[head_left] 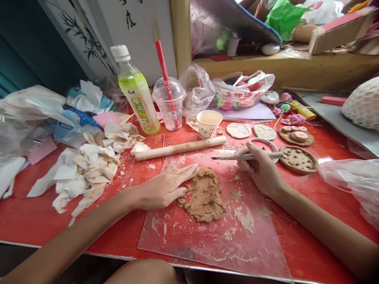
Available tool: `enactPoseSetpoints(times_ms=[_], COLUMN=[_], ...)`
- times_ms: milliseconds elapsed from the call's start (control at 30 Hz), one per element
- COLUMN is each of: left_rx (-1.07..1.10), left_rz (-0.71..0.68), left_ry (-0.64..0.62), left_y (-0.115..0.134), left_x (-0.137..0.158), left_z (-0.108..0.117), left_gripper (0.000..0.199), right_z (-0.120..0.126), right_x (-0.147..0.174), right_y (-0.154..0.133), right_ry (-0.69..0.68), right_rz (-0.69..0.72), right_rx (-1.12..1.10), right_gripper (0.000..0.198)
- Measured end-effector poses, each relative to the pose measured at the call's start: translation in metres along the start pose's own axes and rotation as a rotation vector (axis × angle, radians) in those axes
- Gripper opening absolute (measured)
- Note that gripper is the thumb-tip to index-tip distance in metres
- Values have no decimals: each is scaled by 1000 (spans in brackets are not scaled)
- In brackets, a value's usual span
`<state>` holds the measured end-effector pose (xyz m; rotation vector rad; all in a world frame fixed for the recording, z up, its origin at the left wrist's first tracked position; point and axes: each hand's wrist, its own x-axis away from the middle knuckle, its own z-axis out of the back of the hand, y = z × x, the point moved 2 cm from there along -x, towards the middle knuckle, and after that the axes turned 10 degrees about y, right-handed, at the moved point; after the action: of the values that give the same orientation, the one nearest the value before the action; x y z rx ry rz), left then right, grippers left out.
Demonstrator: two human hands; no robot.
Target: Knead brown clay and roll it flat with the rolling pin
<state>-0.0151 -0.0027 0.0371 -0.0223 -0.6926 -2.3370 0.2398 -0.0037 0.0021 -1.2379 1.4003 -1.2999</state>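
Observation:
A rough, flattened patch of brown clay (209, 199) lies on a clear plastic sheet (251, 256) smeared with clay scraps. My left hand (160, 189) rests flat at the patch's left edge, fingers stretched out and touching it. Above the sheet's right side, my right hand (265, 173) grips a slim grey clay knife (275, 155), its thin dark blade pointing left above the clay. Behind that hand is a pale ring (268, 139), partly hidden. A wooden rolling pin (180, 148) lies beyond the clay.
Behind the rolling pin stand a paper cup (209, 123), a plastic cup (169, 106) with a red brush, and a green drink bottle (137, 98). Crumpled tissues (91, 165) lie left. Decorated clay discs (299, 159) and a plastic bag (352, 177) are right.

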Motion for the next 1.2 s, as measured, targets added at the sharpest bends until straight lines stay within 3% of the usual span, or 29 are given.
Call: enactPoseSetpoints(times_ms=[167, 400, 667, 1033, 1200], left_rx=[-92, -10, 111, 110, 41], left_rz=[69, -13, -81, -102, -209], left_ry=[66, 48, 6, 36, 25], left_y=[-8, -3, -5, 3, 11], left_x=[-11, -15, -30, -36, -21], left_z=[13, 1, 20, 1, -11], left_gripper=[52, 51, 49, 56, 98], right_z=[1, 1, 0, -2, -2], right_x=[0, 1, 1, 0, 1], right_y=[2, 3, 1, 1, 1], right_ry=[-12, 6, 21, 36, 43], right_rz=[1, 11, 18, 20, 34], right_rx=[-22, 33, 4, 2, 7], right_gripper=[39, 39, 39, 38, 39])
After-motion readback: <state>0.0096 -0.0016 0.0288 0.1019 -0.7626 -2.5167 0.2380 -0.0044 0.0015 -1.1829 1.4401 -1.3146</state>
